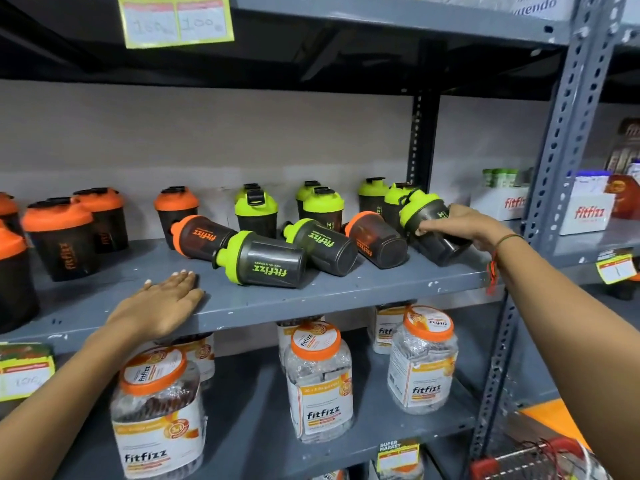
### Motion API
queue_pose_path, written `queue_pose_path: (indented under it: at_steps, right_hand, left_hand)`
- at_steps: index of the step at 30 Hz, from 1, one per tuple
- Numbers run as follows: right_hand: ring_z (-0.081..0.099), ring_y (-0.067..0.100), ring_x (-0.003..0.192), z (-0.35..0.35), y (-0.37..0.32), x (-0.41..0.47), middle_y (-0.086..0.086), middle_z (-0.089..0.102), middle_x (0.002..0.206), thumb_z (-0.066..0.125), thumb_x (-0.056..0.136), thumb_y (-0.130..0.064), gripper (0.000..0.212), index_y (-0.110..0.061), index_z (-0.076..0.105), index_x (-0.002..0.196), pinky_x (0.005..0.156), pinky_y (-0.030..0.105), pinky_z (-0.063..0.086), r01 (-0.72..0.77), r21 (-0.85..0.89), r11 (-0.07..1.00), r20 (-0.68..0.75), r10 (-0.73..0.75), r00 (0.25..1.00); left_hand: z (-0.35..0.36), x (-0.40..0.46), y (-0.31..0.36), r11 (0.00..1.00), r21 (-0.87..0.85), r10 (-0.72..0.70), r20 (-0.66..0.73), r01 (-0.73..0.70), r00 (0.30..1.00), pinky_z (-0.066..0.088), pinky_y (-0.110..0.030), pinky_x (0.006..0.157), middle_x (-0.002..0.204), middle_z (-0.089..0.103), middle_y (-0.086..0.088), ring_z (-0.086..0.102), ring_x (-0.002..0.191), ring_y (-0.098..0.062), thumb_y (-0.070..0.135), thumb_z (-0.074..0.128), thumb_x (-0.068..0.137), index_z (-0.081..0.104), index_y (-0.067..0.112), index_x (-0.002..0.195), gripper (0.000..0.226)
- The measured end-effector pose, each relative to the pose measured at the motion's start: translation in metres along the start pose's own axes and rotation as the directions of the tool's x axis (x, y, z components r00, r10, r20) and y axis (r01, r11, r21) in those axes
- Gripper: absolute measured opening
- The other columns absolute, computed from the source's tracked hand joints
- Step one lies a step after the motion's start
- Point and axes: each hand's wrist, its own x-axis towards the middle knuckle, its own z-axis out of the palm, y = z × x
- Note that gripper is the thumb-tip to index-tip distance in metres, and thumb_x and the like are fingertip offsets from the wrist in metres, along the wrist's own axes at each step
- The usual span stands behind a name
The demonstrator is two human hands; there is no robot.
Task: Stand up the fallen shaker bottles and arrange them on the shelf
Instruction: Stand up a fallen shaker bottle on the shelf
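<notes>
Dark shaker bottles with orange or green lids stand and lie on the grey shelf (363, 292). Several lie on their sides mid-shelf: an orange-lidded one (202, 237), a green-lidded one (261, 259), another green-lidded one (320, 245) and an orange-lidded one (377, 239). My right hand (457, 225) grips a tilted green-lidded shaker (424, 211) at the right end. My left hand (162, 303) lies flat, palm down, on the shelf's front edge. Upright green-lidded shakers (256, 213) and upright orange-lidded shakers (59, 237) stand behind and to the left.
Clear jars with orange lids (320, 379) fill the shelf below. A perforated steel upright (554, 161) borders the shelf on the right, with white boxes (585, 211) beyond it. A yellow price tag (176, 19) hangs above. A red wire basket (533, 460) sits at the bottom right.
</notes>
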Motion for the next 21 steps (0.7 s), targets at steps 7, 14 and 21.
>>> queue_pose_path:
  at_steps: [7, 14, 21]
  right_hand:
    - [0.063, 0.027, 0.110, 0.012, 0.008, -0.002, 0.010, 0.066, 0.115, 0.089, 0.041, -0.050, 0.094, -0.012, 0.054, 0.119, 0.095, 0.043, 0.054, 0.085, 0.312, 0.946, -0.276, 0.004, 0.961]
    - [0.060, 0.026, 0.111, 0.039, 0.023, -0.002, 0.005, 0.060, 0.116, 0.094, 0.049, -0.042, 0.090, -0.016, 0.039, 0.115, 0.096, 0.046, 0.052, 0.101, 0.417, 0.903, -0.369, 0.067, 0.927]
    - [0.061, 0.020, 0.105, 0.049, 0.031, -0.003, 0.000, 0.061, 0.111, 0.092, 0.045, -0.045, 0.088, -0.021, 0.041, 0.113, 0.093, 0.041, 0.054, 0.168, 0.455, 0.875, -0.390, 0.026, 0.920]
  left_hand:
    - [-0.003, -0.005, 0.005, 1.000, -0.005, -0.012, 0.007, 0.012, 1.000, 0.004, -0.041, 0.119, 0.161, 0.007, -0.001, 0.007, 0.148, -0.015, 0.046, 0.016, 0.099, 0.009, 0.018, 0.152, 0.060]
    - [-0.004, -0.006, 0.006, 1.000, -0.012, -0.024, 0.003, 0.024, 1.000, 0.004, -0.040, 0.119, 0.161, 0.007, 0.000, 0.009, 0.148, -0.014, 0.046, 0.016, 0.099, 0.009, 0.020, 0.152, 0.060]
    - [-0.004, -0.007, 0.007, 0.999, -0.025, -0.032, -0.005, 0.032, 0.999, 0.004, -0.040, 0.119, 0.161, 0.009, 0.001, 0.010, 0.147, -0.014, 0.048, 0.017, 0.099, 0.009, 0.021, 0.152, 0.061]
